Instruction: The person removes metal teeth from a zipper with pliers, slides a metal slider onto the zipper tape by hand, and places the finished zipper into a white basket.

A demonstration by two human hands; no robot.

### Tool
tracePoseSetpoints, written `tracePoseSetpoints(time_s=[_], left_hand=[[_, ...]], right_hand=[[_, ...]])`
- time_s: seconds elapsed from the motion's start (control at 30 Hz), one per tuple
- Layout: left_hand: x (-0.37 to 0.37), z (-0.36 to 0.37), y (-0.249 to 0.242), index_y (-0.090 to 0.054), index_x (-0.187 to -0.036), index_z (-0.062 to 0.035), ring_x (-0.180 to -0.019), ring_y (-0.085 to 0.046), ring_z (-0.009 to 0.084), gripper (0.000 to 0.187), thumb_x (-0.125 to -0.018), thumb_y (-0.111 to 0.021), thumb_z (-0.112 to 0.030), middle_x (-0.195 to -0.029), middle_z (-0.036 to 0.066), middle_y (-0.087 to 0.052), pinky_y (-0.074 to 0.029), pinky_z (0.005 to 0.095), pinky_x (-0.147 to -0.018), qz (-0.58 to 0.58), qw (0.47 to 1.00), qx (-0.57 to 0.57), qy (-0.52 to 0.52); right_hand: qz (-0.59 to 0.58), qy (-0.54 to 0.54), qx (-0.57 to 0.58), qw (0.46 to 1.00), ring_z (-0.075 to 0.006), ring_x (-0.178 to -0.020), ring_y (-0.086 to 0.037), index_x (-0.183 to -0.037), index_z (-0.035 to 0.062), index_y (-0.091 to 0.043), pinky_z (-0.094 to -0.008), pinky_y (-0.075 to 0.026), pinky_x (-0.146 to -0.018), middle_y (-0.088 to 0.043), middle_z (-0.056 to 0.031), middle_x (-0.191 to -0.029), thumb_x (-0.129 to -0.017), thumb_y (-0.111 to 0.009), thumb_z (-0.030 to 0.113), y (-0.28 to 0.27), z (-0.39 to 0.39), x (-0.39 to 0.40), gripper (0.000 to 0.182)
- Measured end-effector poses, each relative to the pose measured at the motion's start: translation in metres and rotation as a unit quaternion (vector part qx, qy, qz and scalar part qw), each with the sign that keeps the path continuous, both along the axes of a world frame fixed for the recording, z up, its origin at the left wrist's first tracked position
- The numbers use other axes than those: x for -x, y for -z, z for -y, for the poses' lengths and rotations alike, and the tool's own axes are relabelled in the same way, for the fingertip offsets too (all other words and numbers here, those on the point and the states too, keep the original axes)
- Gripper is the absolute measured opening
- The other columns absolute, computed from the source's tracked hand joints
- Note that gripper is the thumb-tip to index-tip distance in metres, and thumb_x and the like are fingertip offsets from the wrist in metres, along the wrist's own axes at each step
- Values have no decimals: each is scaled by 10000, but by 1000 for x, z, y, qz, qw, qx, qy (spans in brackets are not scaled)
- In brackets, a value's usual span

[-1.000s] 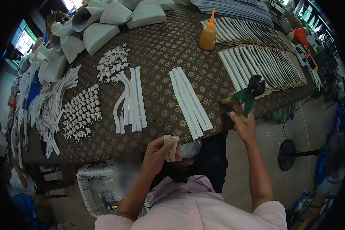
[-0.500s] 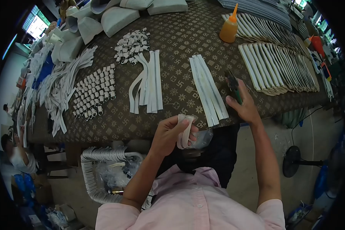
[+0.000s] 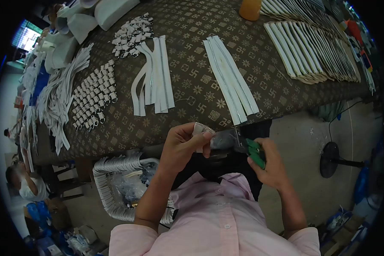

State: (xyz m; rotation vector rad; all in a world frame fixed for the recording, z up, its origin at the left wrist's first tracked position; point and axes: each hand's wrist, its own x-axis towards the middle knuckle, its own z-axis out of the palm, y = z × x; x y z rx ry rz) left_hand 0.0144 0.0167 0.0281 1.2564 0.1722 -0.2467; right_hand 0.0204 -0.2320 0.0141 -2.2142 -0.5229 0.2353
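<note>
My left hand (image 3: 181, 147) pinches a folded white zipper strip (image 3: 199, 128) at the table's front edge. To its right, my right hand (image 3: 266, 164) is wrapped round green-handled pliers (image 3: 255, 152), whose dark head points up and left, apart from the strip. Just beyond, two white zipper strips (image 3: 230, 81) lie side by side on the patterned brown tablecloth (image 3: 192, 72). More zipper strips (image 3: 160, 77) lie farther left. Small white tabs with metal rings (image 3: 94, 96) are laid in rows, and a loose pile of similar tabs (image 3: 132, 36) sits behind them.
Stacked white-and-brown strips (image 3: 311, 53) cover the right side, beside an orange bottle (image 3: 250, 9). White strips (image 3: 66, 98) hang over the left edge. Below are a white-framed basket (image 3: 102, 192) and a black fan base (image 3: 328, 160). Another person (image 3: 30, 181) is at far left.
My right hand has brought the pliers down from above the table to near its front edge, closer to my left hand. The view has shifted, so table items appear higher.
</note>
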Motion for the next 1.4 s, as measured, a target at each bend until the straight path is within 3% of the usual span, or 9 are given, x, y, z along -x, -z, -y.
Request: tracePoseSetpoints(time_s=[0.07,0.7,1.17,1.4], left_hand=[[-1,2,-1,-635,-839,8,-534,-553,75,139,-852,-605,-127,-625,36,-596,-408,197,-492,-12,1000,24,-1],[7,10,2,-605,-860,22,-591,-552,75,89,-858,-576,-61,-696,24,-592,-445,209,-537,-28,999,36,-13],[13,16,6,-602,-848,25,-542,-553,94,86,-833,-571,-53,-676,56,-599,-443,207,-495,-12,998,-31,-45],[18,19,10,-605,-849,8,-573,-546,73,84,-857,-565,-66,-687,29,-592,-422,192,-516,-14,998,10,-58]], right_hand=[[-27,-6,-8,1000,-360,-847,-457,-1072,4,-467,-401,-392,-749,-477,-174,-922,-711,-643,71,7,-5,7,407],[-63,-26,6,998,-359,-883,-472,-1128,-2,-448,-409,-399,-782,-489,-189,-974,-721,-661,103,5,-11,9,471],[-70,-18,47,996,-354,-829,-486,-1059,-18,-477,-411,-401,-747,-507,-190,-890,-710,-671,111,2,-10,16,420],[-65,-30,36,997,-341,-843,-488,-1069,-12,-472,-396,-402,-749,-503,-170,-895,-742,-641,85,5,-8,20,381]])
